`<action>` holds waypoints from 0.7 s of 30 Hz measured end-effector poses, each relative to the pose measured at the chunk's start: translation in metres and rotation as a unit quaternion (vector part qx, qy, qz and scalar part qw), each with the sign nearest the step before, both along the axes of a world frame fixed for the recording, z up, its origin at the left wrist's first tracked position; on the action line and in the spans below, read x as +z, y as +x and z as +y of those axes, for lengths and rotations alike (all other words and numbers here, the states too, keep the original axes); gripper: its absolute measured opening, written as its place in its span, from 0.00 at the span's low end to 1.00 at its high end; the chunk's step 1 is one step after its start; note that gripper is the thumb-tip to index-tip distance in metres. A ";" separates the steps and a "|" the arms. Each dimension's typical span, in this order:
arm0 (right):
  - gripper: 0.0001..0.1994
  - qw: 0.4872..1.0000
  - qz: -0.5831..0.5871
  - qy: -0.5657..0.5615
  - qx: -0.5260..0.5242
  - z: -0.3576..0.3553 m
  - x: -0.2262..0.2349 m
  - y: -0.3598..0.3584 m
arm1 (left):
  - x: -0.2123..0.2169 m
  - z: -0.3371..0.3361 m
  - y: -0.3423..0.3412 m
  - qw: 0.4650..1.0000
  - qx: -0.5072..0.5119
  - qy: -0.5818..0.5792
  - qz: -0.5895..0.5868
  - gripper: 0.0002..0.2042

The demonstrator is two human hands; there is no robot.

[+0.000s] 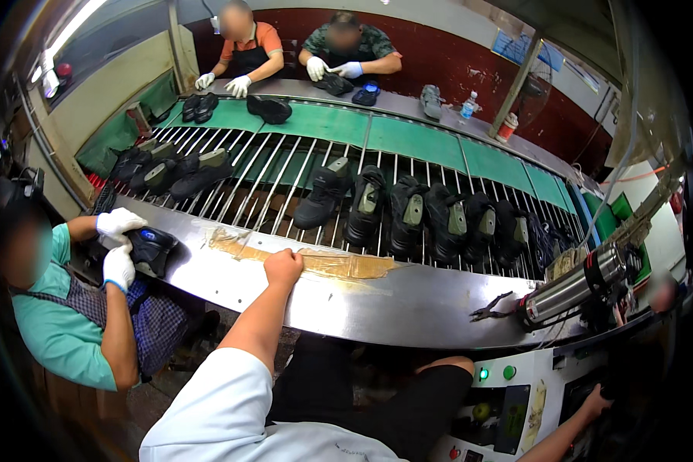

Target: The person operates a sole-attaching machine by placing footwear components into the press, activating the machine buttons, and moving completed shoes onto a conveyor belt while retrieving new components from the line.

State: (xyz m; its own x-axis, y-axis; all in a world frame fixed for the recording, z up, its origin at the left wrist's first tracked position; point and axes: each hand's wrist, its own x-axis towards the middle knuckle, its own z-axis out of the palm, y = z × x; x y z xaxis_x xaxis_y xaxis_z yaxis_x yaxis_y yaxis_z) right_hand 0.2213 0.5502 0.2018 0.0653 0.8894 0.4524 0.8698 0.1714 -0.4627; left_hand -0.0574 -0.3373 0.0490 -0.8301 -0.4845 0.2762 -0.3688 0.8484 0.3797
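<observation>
My left hand (pixel 283 267) is closed in a fist and rests on the metal ledge (pixel 346 304), against a strip of brown tape (pixel 354 266). Nothing shows in its fingers. At the lower right my right hand (pixel 593 403) is closed at a dark part beside a white control panel (pixel 543 393); what it grips is too dark to make out. Beyond my left hand, a row of black shoes with grey-green tongues, one of them a black shoe (pixel 323 192), stands on the metal rollers (pixel 285 185).
A co-worker at the left in white gloves holds a dark shoe (pixel 152 250). Across the rollers two gloved people work at a bench with shoes. A steel flask (pixel 577 285) lies tilted at the right, near dark pliers (pixel 491 308). A water bottle (pixel 468 106) stands far off.
</observation>
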 end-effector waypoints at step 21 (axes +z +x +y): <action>0.11 0.430 0.575 -0.470 0.514 -0.390 -0.116 -0.051 | 0.067 0.123 0.206 0.745 -0.326 0.580 0.057 0.48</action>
